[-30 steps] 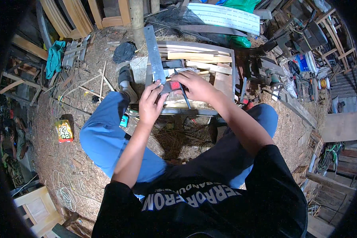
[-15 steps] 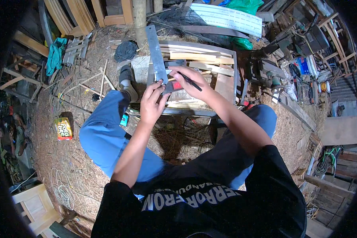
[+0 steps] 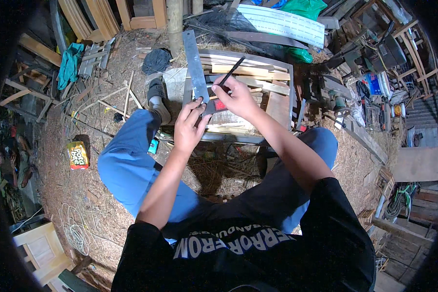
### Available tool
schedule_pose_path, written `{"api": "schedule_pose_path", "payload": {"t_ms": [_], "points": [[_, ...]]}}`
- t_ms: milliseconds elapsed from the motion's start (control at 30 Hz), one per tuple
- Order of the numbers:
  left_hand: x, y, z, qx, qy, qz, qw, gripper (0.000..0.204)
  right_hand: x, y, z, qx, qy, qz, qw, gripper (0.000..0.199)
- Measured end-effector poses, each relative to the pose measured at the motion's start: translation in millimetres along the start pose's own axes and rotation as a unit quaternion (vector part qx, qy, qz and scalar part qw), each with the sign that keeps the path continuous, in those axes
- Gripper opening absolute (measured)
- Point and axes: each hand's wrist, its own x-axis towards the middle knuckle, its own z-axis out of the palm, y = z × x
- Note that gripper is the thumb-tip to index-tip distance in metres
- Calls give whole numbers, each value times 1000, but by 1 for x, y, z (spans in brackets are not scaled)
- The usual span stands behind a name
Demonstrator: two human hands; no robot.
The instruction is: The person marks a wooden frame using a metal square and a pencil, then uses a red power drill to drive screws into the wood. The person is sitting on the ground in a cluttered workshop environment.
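My left hand (image 3: pixel 189 125) is closed on the lower end of a metal square (image 3: pixel 195 63). Its long grey blade points away from me, and a dark stock with a red patch (image 3: pixel 220 104) extends to the right below my right hand. In my right hand (image 3: pixel 237 99) a slim black pen or pencil (image 3: pixel 232 71) is pinched, slanting up and right. Its lower end is hidden by my fingers. Under both hands lie several wooden strips (image 3: pixel 243 70) in a shallow frame-like box (image 3: pixel 290 97); whether the square touches them I cannot tell.
A wooden post (image 3: pixel 175 29) rises beyond the box. To the left lie loose sticks (image 3: pixel 128 95), a snack packet (image 3: pixel 78 155) and coiled cord (image 3: pixel 75 228). A bench vise or similar machine (image 3: pixel 339 103) and long timber (image 3: pixel 365 138) are on the right.
My right hand has turned, so the pen or pencil that slanted down to the right now points up and right. My left hand keeps its hold on the square.
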Motion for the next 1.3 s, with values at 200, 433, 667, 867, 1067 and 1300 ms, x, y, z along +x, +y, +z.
{"api": "schedule_pose_path", "payload": {"t_ms": [200,433,667,867,1067,1300], "points": [[0,0,0,-1,2,0,1000,30,-2,-2,0,-35,-3,-27,999,16],[-1,0,1,-5,5,-9,1000,31,-2,-2,1,-33,-10,-37,999,17],[0,1,1,0,5,-5,1000,32,-2,1,0,-77,-7,-70,995,16],[-1,0,1,4,5,-8,1000,31,-2,0,1,-62,-13,-64,996,17],[0,0,2,5,3,-3,1000,30,1,6,4,-49,12,-119,992,14],[-1,-1,1,10,4,-3,1000,31,-2,-1,4,-58,21,-43,997,14]]}}
